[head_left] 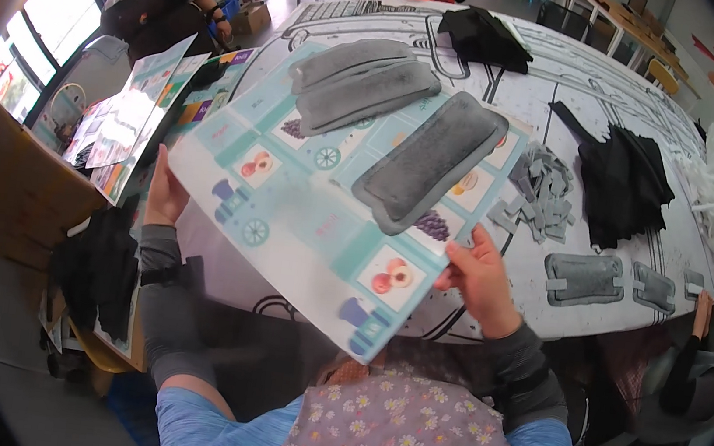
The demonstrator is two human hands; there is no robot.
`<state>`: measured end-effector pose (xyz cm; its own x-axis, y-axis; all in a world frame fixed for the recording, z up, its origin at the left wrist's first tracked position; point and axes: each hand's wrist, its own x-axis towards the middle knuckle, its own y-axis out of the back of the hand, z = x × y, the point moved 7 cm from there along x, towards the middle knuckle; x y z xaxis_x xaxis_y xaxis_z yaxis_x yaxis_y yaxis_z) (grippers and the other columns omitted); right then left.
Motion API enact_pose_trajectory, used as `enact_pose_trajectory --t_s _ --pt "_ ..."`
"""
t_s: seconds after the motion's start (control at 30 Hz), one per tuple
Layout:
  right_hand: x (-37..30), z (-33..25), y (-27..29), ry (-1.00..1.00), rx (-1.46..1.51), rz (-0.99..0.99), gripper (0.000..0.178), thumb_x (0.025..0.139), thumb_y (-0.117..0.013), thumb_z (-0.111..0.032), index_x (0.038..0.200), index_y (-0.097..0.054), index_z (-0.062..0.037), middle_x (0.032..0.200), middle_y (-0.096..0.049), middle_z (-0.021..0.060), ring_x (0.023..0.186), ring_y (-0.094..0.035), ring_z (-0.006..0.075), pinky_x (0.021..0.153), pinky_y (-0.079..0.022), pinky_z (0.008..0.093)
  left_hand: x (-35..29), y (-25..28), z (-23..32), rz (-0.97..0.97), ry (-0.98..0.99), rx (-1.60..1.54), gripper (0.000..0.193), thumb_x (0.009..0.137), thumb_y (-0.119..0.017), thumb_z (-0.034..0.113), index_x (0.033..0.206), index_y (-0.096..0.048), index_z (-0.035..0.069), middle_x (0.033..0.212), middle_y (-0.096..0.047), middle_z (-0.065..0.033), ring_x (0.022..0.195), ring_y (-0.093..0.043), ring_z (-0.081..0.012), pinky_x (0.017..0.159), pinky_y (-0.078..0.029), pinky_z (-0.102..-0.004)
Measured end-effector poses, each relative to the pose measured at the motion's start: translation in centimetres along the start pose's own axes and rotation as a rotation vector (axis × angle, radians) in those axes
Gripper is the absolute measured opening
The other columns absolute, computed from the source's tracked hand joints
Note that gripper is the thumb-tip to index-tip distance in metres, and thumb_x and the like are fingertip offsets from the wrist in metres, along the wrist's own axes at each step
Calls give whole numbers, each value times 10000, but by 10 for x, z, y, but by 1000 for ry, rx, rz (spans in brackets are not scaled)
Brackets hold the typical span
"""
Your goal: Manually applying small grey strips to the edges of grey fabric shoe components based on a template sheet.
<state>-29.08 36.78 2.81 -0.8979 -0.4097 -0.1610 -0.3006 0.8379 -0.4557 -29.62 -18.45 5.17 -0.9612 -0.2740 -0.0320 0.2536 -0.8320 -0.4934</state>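
Observation:
A large printed sheet (283, 254), pale teal and white with fruit pictures, slants across the table before me, its nearest corner jutting past the table edge. My left hand (168, 193) is closed on its left edge, fingers partly hidden beneath. At the right edge, my right hand (483, 277) pinches the sheet, thumb on top. One long grey plush pad (430, 163) lies on the sheet near my right hand. Further back on it, several more grey pads (363, 92) overlap.
Right of the sheet are a heap of grey strips (538, 191), black cloth (625, 187) and banded grey pads (584, 280). Another person's hand (702, 313) touches the table at far right. More black cloth (485, 39) lies at the back. Printed boards (136, 110) stand at left.

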Motion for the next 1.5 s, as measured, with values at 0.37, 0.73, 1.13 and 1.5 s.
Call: enact_pose_trajectory --t_s 0.37,0.73,1.13,1.5 --pt "-34 53 -40 -189 -6 -107 339 1076 -498 -151 1392 -447 -39 1066 -686 102 948 -709 174 841 -569 306 -135 -119 -138 -61 114 341 744 962 -481 -36 1629 -161 44 1527 -472 -203 1237 -632 -300 1001 -556 -393" --pt "-41 -81 33 127 -1132 -137 177 930 -687 -185 1037 -662 -45 914 -684 131 876 -672 327 764 -524 415 -129 -14 -73 -36 252 601 809 895 -498 -125 1633 -212 45 1587 -418 -167 1385 -493 -222 1126 -392 -308" --pt "20 -55 105 472 -1679 430 151 867 -662 -98 927 -545 -23 905 -586 159 908 -595 389 767 -483 486 -137 -31 -47 121 95 1522 682 906 -629 -2 1549 -403 17 1476 -523 -181 1319 -534 -279 1093 -411 -348" --pt "1 -59 65 295 -1122 385 125 883 -703 -35 986 -643 5 827 -675 74 730 -617 179 676 -489 310 -214 -243 -90 -215 -674 1442 198 893 -658 14 1072 -724 -36 815 -686 -106 759 -647 -256 942 -483 -465"
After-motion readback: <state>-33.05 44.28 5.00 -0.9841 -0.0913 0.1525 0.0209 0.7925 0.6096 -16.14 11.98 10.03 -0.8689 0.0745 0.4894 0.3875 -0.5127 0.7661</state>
